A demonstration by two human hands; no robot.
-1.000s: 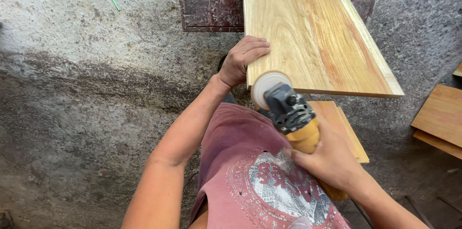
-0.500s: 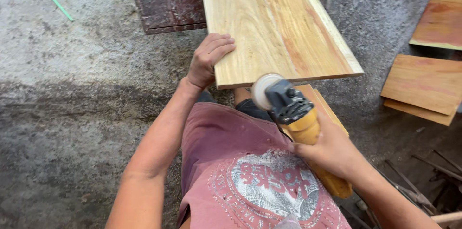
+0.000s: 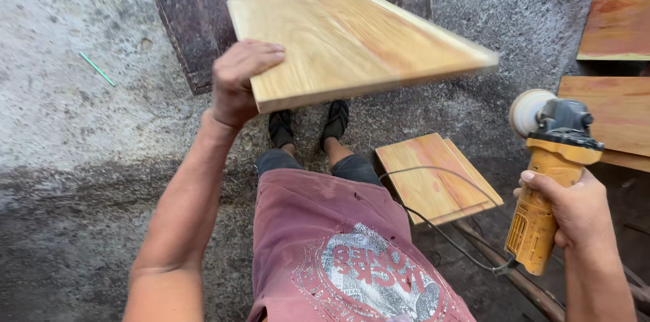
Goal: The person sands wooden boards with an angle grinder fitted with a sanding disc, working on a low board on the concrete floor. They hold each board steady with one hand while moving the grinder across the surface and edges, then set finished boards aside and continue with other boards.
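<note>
While the left hand (image 3: 240, 81) pinched the near corner of the wooden board (image 3: 352, 44), fingers curled over its top, the board ran away from them, up and rightward, clear of the floor. The right hand (image 3: 575, 207), off to the side, gripped the yellow sander (image 3: 552, 173) upright.

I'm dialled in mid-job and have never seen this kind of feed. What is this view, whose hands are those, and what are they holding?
There is one view, from a camera worn on the person's head, looking down past a red printed shirt to sandalled feet. The left hand grips the near corner of a pale rectangular wooden board, raised off the ground. The right hand holds a yellow corded angle grinder with a round sanding pad, clear of the board. A smaller wooden panel lies on the dusty concrete floor; more panels sit at right.
</note>
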